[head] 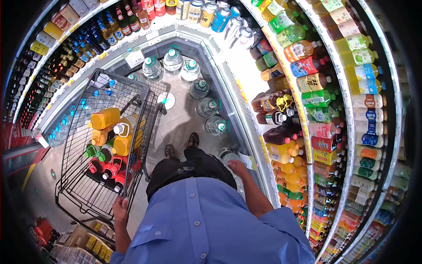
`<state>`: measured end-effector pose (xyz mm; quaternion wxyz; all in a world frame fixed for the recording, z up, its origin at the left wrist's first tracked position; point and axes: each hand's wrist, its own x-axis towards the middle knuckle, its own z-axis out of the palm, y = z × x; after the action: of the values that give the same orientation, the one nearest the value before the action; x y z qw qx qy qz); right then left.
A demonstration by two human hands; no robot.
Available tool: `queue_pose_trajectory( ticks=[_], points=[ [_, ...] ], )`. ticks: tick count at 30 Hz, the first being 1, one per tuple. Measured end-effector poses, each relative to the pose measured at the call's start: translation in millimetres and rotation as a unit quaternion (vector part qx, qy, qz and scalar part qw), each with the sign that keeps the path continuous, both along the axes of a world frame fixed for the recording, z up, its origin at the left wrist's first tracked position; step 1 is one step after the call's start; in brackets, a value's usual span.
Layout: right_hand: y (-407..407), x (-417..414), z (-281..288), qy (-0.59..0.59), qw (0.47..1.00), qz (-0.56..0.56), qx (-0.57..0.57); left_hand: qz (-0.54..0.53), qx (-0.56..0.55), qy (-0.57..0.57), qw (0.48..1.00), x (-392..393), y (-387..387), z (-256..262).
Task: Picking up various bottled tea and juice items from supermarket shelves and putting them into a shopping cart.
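My left hand (120, 208) grips the side rim of a black wire shopping cart (77, 155). Inside the cart lie several large juice bottles (105, 118) with orange-yellow contents. Bottles with green caps (94, 151) and dark drink bottles with red labels (113, 169) are beside them. My right hand (236, 167) is by my right hip with its fingers curled, and I see nothing in it. Below that hand, partly covered by it, large clear water bottles (227, 154) stand on the floor along the shelf base.
Curved refrigerated shelves (254, 132) packed with drink bottles run close on my right. Glass beer bottles (113, 28) and cans line the far shelf. Large water jugs (173, 61) edge the floor ahead. Cartons of packaged drinks (89, 239) stand behind the cart at lower left.
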<state>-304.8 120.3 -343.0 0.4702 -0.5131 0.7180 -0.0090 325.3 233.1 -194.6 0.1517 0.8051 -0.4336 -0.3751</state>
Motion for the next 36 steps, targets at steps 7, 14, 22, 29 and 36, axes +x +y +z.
queue_pose_trajectory(
  ticks=[7, 14, 22, 29, 36],
  points=[
    [1.4, -40.3, -29.4, -0.009, 1.000, -0.006, 0.001, -0.051, 0.121, -0.019, 0.991, 11.6, -23.0, 22.4],
    [17.4, -92.6, -61.6, 0.013, 0.972, 0.179, -0.151, -0.404, 0.128, -0.031, 0.905, 70.7, -20.9, -36.2],
    [-4.2, -93.1, -105.5, -0.077, 0.988, 0.126, -0.037, 0.131, 0.242, 0.281, 0.919, 48.5, -35.2, -14.5],
    [-76.3, 3.0, -2.4, -0.061, 0.993, 0.104, -0.016, 0.123, 0.053, 0.102, 0.986, 39.9, -70.5, -2.2],
    [-69.1, 5.2, 16.7, -0.048, 0.997, 0.062, -0.021, 0.036, -0.071, -0.094, 0.992, 17.4, -203.5, 5.5]
  ],
)
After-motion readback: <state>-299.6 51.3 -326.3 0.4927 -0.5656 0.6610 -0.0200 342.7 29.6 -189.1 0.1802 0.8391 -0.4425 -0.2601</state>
